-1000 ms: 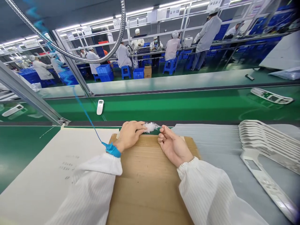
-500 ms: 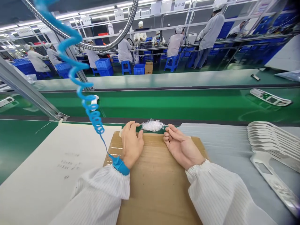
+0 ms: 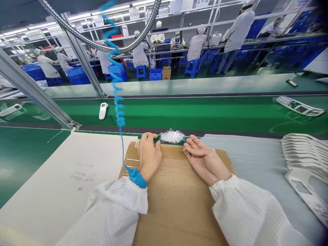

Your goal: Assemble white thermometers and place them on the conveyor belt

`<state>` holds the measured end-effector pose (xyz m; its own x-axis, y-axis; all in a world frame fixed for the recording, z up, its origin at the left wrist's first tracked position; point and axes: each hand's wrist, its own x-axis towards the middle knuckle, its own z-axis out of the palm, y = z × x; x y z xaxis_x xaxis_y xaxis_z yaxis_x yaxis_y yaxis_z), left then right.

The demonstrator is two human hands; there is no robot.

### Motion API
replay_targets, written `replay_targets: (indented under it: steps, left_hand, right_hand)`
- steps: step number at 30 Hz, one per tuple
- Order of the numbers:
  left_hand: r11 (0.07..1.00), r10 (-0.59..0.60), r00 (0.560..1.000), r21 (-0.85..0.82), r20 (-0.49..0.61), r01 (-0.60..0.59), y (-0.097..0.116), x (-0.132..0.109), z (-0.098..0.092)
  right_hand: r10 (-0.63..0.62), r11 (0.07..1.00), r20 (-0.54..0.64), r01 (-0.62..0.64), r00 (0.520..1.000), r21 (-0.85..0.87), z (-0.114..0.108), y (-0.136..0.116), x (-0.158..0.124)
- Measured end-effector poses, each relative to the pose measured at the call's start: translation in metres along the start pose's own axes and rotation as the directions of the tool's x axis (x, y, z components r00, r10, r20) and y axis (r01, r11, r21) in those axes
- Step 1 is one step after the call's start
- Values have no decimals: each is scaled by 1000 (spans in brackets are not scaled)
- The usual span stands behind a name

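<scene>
My left hand [image 3: 150,153] rests at the far left part of a brown cardboard sheet [image 3: 176,201], its fingers bent and thumb apart, with nothing visible in it. A blue wrist strap [image 3: 137,177] with a coiled blue cord [image 3: 119,102] circles that wrist. My right hand [image 3: 206,159] lies palm up on the right side of the cardboard, its fingers loosely curled and slightly apart. Between the two hands, just past the cardboard's far edge, sits a small heap of crinkled clear plastic [image 3: 172,136]. The right fingertips are close to it; whether they touch it I cannot tell.
White plastic housings [image 3: 304,150] are stacked at the right on grey foam sheeting [image 3: 256,177]. White paper [image 3: 102,153] with handwriting lies at left. Across a green conveyor [image 3: 179,114] lie a white handheld device [image 3: 103,111] and a housing [image 3: 299,106]. A metal post [image 3: 38,89] stands left.
The whole view has shifted, so things appear farther right. The coiled cord has swung and hangs straighter, uncovering the white device. My right fingers look slightly more spread; both hands stay in place.
</scene>
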<state>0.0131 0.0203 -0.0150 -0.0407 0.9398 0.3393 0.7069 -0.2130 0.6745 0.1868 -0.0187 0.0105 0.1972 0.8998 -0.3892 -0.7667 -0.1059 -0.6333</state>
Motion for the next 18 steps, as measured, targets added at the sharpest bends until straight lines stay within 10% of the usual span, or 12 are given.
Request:
replay_targets:
  steps: [18]
  left_hand:
    - [1000, 9, 1000, 11, -1, -9, 1, 0, -1]
  right_hand:
    - [-23, 1000, 71, 23, 997, 8, -10, 4, 7]
